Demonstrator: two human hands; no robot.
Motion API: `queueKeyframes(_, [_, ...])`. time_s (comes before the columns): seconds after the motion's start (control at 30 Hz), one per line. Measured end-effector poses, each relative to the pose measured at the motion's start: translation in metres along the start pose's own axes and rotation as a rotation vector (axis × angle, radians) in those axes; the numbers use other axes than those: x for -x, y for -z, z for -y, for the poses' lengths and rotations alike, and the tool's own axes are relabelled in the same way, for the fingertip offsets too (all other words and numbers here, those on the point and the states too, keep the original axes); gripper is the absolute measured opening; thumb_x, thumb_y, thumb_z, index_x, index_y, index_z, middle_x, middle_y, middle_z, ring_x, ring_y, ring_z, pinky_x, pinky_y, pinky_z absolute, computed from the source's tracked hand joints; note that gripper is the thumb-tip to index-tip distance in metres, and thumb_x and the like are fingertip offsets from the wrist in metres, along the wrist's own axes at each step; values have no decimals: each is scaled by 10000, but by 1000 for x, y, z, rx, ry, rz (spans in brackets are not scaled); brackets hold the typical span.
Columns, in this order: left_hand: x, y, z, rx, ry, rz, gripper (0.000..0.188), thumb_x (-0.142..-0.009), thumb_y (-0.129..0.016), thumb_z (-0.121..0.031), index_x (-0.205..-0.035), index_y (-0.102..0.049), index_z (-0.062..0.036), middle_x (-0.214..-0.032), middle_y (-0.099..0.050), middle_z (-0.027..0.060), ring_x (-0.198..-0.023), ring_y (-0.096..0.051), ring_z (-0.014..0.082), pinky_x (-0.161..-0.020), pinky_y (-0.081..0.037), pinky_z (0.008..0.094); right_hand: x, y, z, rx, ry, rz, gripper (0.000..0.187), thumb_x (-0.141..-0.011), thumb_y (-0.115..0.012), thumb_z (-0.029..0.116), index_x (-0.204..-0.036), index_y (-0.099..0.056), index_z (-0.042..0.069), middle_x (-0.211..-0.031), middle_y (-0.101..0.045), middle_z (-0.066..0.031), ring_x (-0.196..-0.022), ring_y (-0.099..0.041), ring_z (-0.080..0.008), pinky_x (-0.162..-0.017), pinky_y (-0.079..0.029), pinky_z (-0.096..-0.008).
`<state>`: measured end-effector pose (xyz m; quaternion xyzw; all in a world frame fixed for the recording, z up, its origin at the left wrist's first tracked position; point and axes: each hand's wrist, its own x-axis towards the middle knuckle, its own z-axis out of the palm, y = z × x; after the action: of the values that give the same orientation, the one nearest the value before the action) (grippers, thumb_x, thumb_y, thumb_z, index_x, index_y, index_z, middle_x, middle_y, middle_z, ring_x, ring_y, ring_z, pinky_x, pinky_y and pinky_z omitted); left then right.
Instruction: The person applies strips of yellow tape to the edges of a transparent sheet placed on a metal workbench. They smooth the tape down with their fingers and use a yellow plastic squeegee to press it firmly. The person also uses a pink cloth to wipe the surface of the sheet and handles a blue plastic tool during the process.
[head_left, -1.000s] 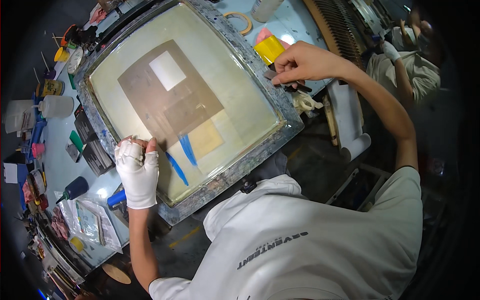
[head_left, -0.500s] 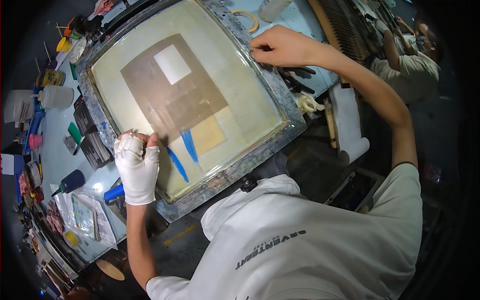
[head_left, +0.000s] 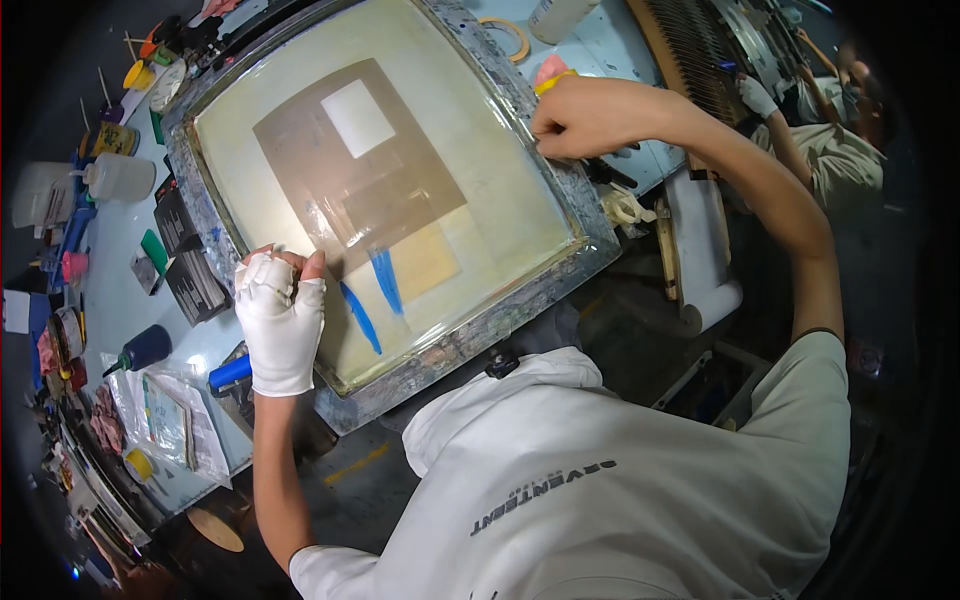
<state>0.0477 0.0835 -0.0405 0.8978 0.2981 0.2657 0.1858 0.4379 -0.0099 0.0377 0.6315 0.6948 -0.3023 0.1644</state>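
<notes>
frame (head_left: pixel 490 322) between left hand (head_left: pixel 280 320) and right hand (head_left: pixel 590 115), at opposite edges

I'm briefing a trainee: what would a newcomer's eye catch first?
Probably the large rectangular screen in its mottled grey frame, upper middle, with a brown panel around a white rectangle. Two blue streaks stand out toward its near-left corner. The white-gloved left hand is at its left side.

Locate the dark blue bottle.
Head view, left side: the dark blue bottle lies by the upper edge of the clear plastic packet, left of the gloved left hand.
</notes>
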Motion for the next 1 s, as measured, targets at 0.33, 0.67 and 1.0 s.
queueKeyframes(0.33, [-9, 20, -15, 10, -49, -19, 203, -854, -799, -99, -799, -609, -56, -745, -591, 81, -729, -581, 317, -954, -510, 481, -38, 8, -41, 91, 13, -703, 386, -955, -678, 451, -979, -723, 68, -903, -690, -87, -885, -657, -272, -832, -527, -424])
queueKeyframes(0.67, [-3, 56, -52, 503, 533, 35, 88, -993, -675, -108, -966, -694, -26, -880, -683, 47, -814, -625, 162, -887, -488, 326, -99, 23, -42, -1424, 286, -198, 407, -993, -680, 245, -1307, -596, 0, -1363, -590, -172, -1234, -587, -277, -1052, -483, -432])
queueKeyframes(1.0, [25, -57, -148, 2245, 1111, 158, 710, -1035, -620, -332, -1600, -303, -43, -1200, -631, 157, -969, -661, 242, -924, -557, 383, -196, 16, 34, -764, 345, -828, 211, -849, -788, 219, -948, -737, 40, -905, -727, -104, -851, -679, -198, -757, -536, -365])
